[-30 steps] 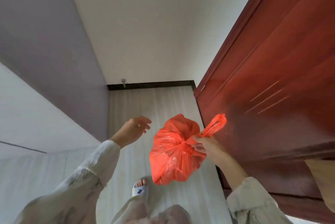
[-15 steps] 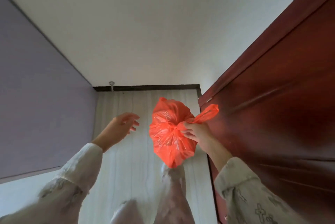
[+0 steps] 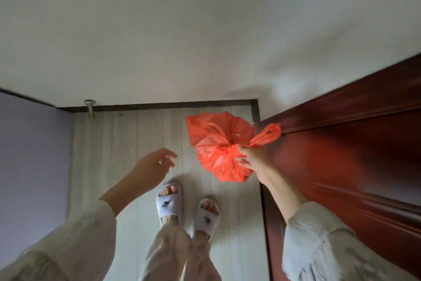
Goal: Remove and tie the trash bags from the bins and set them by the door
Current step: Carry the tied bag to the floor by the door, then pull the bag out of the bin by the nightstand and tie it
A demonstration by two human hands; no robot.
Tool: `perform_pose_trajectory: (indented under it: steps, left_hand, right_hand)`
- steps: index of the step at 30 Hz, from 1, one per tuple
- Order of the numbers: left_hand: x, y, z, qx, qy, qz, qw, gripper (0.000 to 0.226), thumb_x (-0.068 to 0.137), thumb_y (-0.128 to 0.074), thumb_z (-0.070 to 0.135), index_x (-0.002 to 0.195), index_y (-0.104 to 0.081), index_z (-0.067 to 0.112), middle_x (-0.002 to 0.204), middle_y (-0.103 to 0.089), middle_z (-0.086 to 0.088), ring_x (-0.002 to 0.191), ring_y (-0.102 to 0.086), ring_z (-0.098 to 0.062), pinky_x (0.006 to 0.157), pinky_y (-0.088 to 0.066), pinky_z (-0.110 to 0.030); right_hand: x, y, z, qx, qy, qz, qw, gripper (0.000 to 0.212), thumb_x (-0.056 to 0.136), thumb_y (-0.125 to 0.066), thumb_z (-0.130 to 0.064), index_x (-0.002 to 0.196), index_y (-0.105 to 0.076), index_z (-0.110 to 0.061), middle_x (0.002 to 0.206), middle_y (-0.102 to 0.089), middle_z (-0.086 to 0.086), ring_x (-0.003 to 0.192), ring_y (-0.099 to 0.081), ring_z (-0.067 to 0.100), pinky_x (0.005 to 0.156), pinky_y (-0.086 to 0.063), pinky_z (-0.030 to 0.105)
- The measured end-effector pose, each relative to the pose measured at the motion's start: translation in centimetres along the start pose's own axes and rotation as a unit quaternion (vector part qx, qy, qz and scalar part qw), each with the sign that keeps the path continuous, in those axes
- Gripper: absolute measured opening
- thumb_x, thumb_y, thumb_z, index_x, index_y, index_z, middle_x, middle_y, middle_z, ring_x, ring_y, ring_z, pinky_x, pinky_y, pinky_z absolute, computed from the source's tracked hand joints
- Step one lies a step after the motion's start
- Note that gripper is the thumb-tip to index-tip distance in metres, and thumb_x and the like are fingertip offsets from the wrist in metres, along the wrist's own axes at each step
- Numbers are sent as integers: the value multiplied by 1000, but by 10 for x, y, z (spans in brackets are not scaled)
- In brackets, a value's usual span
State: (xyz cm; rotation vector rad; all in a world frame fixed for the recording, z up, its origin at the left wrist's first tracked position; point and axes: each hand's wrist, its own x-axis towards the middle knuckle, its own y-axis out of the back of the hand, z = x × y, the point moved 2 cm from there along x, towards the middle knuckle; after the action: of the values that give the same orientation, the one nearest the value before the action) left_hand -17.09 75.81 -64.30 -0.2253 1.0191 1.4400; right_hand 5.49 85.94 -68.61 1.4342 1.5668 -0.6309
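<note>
Right of centre, one orange bag [image 3: 218, 146] is hanging beside one door [image 3: 341, 155], pinched by the right hand [image 3: 252, 159]; left hand [image 3: 152, 166] is hovering slack, holding nothing.

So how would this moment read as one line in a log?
right hand: grips tied red bag | left hand: open, free | bag: off floor, beside door

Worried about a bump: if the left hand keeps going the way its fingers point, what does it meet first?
Probably the orange bag that the right hand holds; the left hand points toward it, though depth is unclear.

Home hallway — wooden door [image 3: 355, 166], slippers [image 3: 169, 201].
</note>
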Motion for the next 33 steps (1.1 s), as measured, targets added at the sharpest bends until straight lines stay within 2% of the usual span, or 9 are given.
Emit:
perform_pose_trajectory:
  steps: [4,10,12,14,17,20,23,29,33]
  left_hand:
    - [85,-17,-11,31,-18,-7,999,23,92,-37,7,99,-55,20,87,-61,1,80,-59,-19,76,-43,-28]
    - [155,-52,-38,33,-15,-34,999,25,92,-35,7,100,-55,19,86,-61,2,79,-60,-17,69,-43,-28]
    - [163,-61,-47,31,-9,-43,999,25,92,-35,7,96,-53,25,85,-61,5,79,-60,-15,70,-44,-28]
    - [165,-66,-53,26,-4,-53,998,26,92,-35,8,95,-53,27,84,-61,7,78,-60,-11,67,-46,-26]
    - [164,-65,-54,24,3,-58,998,25,92,-36,8,96,-53,26,84,-61,9,79,-60,-10,68,-46,-24]
    - [155,-59,-49,15,16,-53,998,25,91,-36,8,100,-55,22,85,-61,6,81,-61,-16,69,-45,-25]
    - [130,-49,-41,-1,34,-54,998,24,92,-36,8,99,-56,20,86,-62,2,80,-61,-18,66,-44,-21]
    - [39,-14,-25,-47,94,-65,992,24,93,-38,9,104,-59,11,91,-66,-9,70,-60,-16,59,-47,-13]
    - [-37,23,-14,-116,106,6,988,18,93,-41,13,93,-57,22,94,-67,-10,84,-62,-26,75,-46,-29]
  right_hand:
    - [80,0,-5,28,22,12,999,20,88,-56,-5,71,-52,-13,70,-55,3,44,-56,4,47,-51,14]
    - [161,-4,-2,69,30,69,995,23,89,-51,2,70,-48,-9,72,-55,9,39,-59,1,49,-52,15]
    - [177,-6,-1,101,19,88,991,17,91,-49,0,76,-49,-8,83,-56,14,55,-62,8,51,-53,18]
    - [186,-11,-2,157,-3,78,985,10,94,-45,-4,100,-51,0,101,-54,18,83,-62,21,61,-56,25]
    - [185,-14,-9,153,-25,57,986,34,96,-43,-12,127,-42,3,126,-52,20,114,-56,27,88,-51,38]
    - [169,-19,-11,99,-29,38,994,32,96,-43,-12,125,-46,0,130,-52,22,115,-55,29,92,-49,38]
    - [132,-25,-11,25,-44,0,999,33,95,-44,-17,126,-49,-7,114,-56,12,102,-56,22,84,-49,32]
    - [-3,-47,-36,-90,-68,-95,989,34,95,-42,-21,123,-52,-5,121,-62,14,107,-60,26,74,-49,27]
    - [-101,-69,-67,-95,-47,-189,976,23,96,-38,-16,104,-58,-7,102,-65,9,90,-64,22,70,-46,22]
